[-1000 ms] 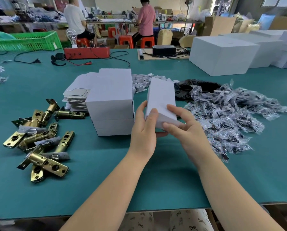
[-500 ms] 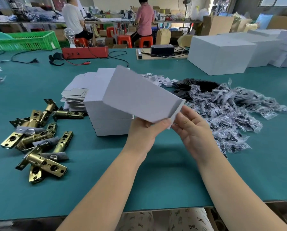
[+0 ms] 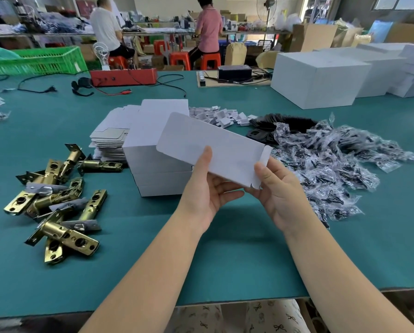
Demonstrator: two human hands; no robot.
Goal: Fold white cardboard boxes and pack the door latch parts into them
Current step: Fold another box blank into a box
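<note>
Both hands hold a white cardboard box (image 3: pixel 210 146) above the green table (image 3: pixel 237 248), tilted. Left hand (image 3: pixel 207 188) grips its near edge, thumb on top, fingers beneath. Right hand (image 3: pixel 276 188) pinches the right end flap. Brass latches (image 3: pixel 56 200) lie left; folded boxes (image 3: pixel 157 162) stacked just behind; bagged parts (image 3: pixel 333 164) right.

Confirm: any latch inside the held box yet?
No. The box is a flat blank held up by the left hand and right hand, and the latches lie on the table.
</note>
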